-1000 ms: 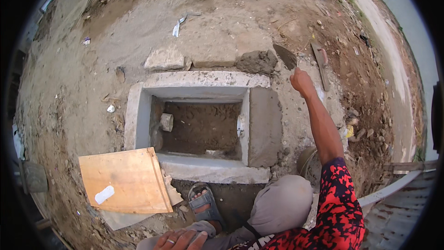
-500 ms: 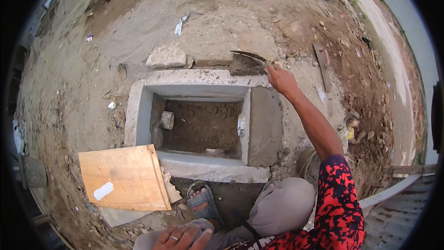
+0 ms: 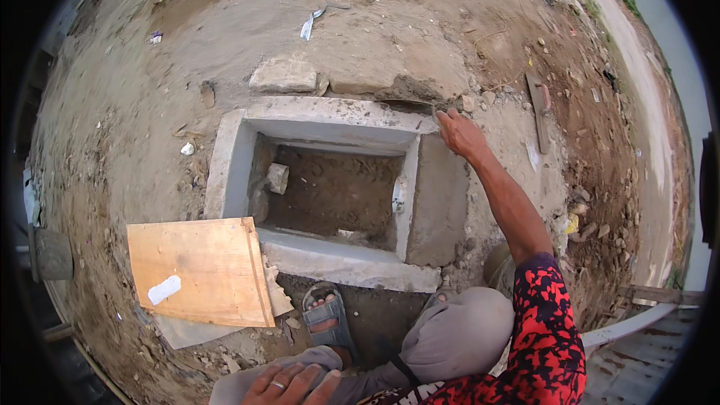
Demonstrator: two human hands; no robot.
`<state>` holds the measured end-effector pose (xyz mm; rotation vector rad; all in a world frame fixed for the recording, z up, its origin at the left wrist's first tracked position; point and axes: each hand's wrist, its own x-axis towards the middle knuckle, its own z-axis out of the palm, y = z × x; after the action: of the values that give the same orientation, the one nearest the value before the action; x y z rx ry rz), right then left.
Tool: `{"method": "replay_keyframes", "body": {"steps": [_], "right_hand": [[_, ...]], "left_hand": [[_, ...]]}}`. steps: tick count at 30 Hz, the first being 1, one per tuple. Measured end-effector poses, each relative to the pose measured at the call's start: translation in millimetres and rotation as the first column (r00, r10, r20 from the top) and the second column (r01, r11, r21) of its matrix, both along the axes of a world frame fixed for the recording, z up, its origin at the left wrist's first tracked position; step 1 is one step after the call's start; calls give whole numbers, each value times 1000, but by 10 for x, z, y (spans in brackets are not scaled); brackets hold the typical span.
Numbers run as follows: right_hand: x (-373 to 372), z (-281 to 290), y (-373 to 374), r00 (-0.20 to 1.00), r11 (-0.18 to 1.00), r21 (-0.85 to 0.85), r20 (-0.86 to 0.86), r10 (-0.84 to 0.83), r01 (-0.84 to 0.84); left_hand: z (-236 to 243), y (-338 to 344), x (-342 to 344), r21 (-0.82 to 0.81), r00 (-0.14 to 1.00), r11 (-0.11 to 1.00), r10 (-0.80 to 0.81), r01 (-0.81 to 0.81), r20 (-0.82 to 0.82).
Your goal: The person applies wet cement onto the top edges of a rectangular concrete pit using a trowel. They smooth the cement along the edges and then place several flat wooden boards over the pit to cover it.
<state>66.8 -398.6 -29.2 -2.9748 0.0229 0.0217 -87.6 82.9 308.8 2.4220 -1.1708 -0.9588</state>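
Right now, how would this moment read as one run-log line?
right hand: gripping trowel; trowel: beside mortar; left hand: resting on leg

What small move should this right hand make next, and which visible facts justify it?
Probably scoop a little of the dark mortar with the trowel: the right hand grips it, and its blade, seen nearly edge-on, appears at the mortar's near edge, by the concrete box's far rim.

The right grip (image 3: 460, 135) holds a trowel (image 3: 411, 103) edge-on by grey mortar (image 3: 411, 88) beside a concrete box (image 3: 345, 265).
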Motion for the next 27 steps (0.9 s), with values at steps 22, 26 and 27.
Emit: {"method": "replay_keyframes", "body": {"steps": [22, 26, 27], "right_hand": [[85, 22, 293, 994, 976, 208, 84, -74, 55], [74, 117, -216, 943, 951, 177, 176, -283, 253], [56, 90, -279, 940, 938, 123, 68, -334, 324]], "left_hand": [[9, 4, -17, 82, 1000, 996, -28, 29, -11], [37, -8, 10, 57, 999, 998, -39, 40, -27], [33, 0, 6, 62, 999, 997, -39, 40, -26]]}}
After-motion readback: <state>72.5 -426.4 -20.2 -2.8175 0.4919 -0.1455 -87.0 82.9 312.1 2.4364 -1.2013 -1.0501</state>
